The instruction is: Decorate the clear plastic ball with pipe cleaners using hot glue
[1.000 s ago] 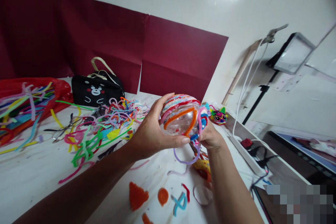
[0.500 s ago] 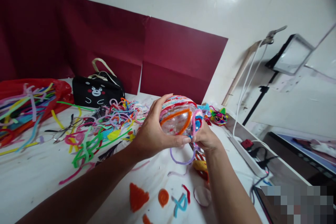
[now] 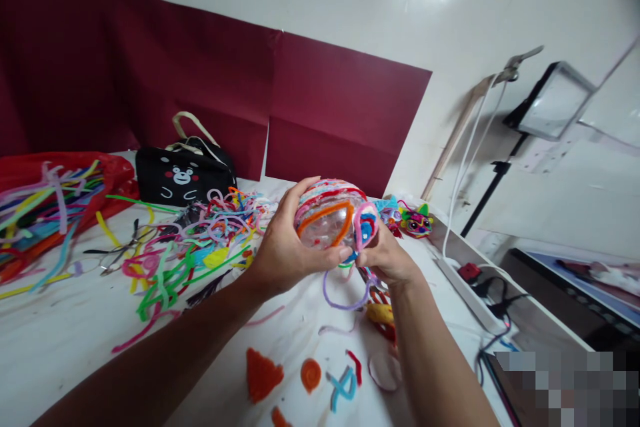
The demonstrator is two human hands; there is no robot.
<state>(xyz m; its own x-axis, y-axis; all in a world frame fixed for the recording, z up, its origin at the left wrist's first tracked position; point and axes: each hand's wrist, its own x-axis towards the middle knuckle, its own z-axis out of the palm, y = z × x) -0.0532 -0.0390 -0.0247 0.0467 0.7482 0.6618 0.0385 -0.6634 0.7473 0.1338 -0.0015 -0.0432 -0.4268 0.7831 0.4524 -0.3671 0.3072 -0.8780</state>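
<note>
Raised over the table is a rounded clear plastic shell [image 3: 320,230], its top covered with striped pipe cleaners and an orange loop on its side. My left hand [image 3: 285,247] is wrapped round its left side, thumb along the lower edge. At the right end sits a coiled pipe-cleaner piece [image 3: 367,228] in pink, white and blue. My right hand [image 3: 387,253] pinches near that piece from the right; some of its fingers are hidden behind. A purple pipe cleaner [image 3: 345,307] hangs in a loop below.
Orange felt-like shapes [image 3: 263,375] and a blue twisted pipe cleaner [image 3: 343,387] lie in front. Tangled pipe cleaners [image 3: 220,227], glasses [image 3: 117,250], a red bag [image 3: 120,177] and a black bag [image 3: 185,177] are left. A colourful mask [image 3: 417,220] and power strip [image 3: 473,297] stand right.
Both hands have shifted the shell slightly left. It has turned a little, so the pink, white and blue coil faces me more. My right thumb now shows below the coil.
</note>
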